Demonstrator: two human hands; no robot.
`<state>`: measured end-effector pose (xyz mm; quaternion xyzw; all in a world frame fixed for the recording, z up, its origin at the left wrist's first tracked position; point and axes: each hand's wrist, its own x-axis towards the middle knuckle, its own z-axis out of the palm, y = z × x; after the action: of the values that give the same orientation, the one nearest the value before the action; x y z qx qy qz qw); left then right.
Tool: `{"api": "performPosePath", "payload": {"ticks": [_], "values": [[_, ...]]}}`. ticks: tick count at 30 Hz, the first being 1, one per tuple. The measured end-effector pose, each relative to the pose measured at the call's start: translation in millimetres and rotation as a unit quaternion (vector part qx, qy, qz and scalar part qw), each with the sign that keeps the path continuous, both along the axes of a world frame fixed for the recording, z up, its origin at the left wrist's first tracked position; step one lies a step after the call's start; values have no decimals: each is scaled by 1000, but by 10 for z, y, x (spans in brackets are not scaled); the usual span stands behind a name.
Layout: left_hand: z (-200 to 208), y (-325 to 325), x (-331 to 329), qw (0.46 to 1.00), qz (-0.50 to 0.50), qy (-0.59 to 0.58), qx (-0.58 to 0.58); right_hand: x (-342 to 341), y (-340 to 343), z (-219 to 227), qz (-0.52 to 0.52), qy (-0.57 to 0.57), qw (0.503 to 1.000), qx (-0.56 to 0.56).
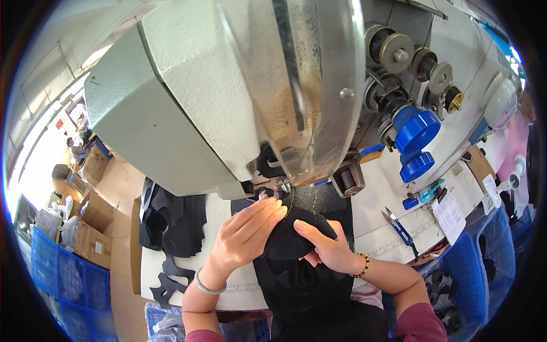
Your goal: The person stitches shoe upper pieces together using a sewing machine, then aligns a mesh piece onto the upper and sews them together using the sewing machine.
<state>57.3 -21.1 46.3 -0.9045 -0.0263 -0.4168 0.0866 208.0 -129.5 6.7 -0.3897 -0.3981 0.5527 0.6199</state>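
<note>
A black mesh fabric piece (296,231) lies curved under the head of a pale grey sewing machine (188,97). At its left edge, close beside the needle area, my left hand (242,233) is closed on the fabric with the fingers long and pressed together; its thumb is mostly hidden. My right hand (335,248) grips the near right edge, thumb on top and the other fingers curled beneath. The clear plastic guard (296,85) and the machine head partly block the stitching point.
Stacked black cut pieces (174,219) and loose dark pieces (168,285) lie on the left of the white table. Blue-handled scissors (401,231) and a written paper sheet (448,216) are at right. Blue tension knobs (416,130) jut from the machine. Blue crates (68,273) stand left.
</note>
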Motion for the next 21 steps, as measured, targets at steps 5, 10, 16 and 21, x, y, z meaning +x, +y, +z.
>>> {"api": "performPosePath", "payload": {"ticks": [5,10,16,21], "values": [[2,-52,11,999,29,8,15,28,14,30,1,25,1000,-8],[20,-106,54,998,55,19,39,76,30,20,-17,36,999,-2],[59,-162,110,992,84,56,76,111,53,35,-49,73,996,3],[70,-161,118,988,100,76,93,116,62,38,-63,66,995,38]]}}
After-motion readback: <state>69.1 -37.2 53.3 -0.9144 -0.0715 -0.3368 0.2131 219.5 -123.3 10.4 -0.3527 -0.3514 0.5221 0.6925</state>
